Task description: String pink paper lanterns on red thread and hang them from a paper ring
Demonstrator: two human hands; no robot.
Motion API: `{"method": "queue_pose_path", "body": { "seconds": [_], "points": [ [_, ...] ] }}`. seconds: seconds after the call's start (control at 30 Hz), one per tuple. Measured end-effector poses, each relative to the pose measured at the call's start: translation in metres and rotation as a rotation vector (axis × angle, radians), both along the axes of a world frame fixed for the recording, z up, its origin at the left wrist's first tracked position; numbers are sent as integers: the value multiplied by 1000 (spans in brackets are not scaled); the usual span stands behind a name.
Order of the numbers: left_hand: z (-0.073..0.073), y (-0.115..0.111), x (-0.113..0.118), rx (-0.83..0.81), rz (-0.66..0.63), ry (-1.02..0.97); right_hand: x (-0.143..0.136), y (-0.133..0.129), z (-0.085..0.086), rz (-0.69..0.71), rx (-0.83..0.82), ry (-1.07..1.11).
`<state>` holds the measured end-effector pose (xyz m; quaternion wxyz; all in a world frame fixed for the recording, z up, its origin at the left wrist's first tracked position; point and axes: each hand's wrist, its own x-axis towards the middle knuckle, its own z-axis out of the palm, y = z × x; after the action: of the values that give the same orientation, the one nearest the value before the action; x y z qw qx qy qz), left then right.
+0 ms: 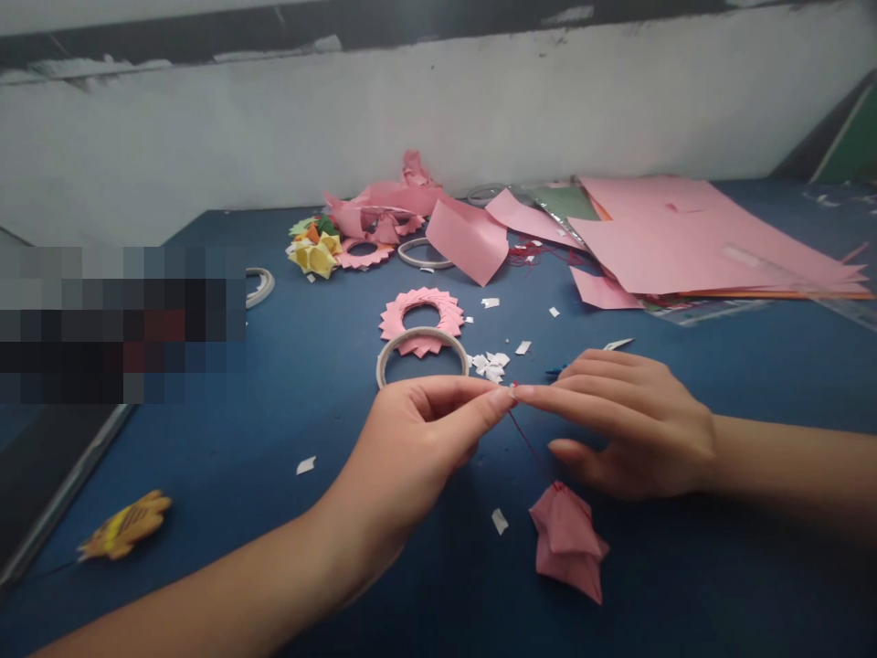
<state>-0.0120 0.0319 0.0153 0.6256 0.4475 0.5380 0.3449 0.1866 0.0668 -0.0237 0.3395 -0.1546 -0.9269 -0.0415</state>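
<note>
Thumb and forefinger of my left hand (428, 429) pinch the end of a thin red thread (524, 434) near the middle of the view. The forefinger of my right hand (627, 425) reaches to that pinch and touches it at the tip; its thumb is apart and its fingers are stretched out. From the pinch the thread runs down to a folded pink paper flower (568, 544), below my right hand. Just beyond my left hand lie a tape roll (384, 356) and a pleated pink paper ring (449, 315), the roll overlapping the ring.
White paper scraps (490, 366) lie on the blue table (239, 484). Pink sheets (678, 238) are stacked back right, with crumpled pink paper (384, 201) and a yellow paper flower (315, 251) at the back. A brown-yellow ornament (130, 525) lies front left. Blue-handled scissors (556, 371) are partly behind my right hand.
</note>
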Motion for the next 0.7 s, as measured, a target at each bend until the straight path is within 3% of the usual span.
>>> {"method": "queue_pose_path", "body": {
  "seconds": [0.7],
  "points": [
    [-1,-1,0,95,34,20,-2,-2,1,-37,141,-37]
  ]
}}
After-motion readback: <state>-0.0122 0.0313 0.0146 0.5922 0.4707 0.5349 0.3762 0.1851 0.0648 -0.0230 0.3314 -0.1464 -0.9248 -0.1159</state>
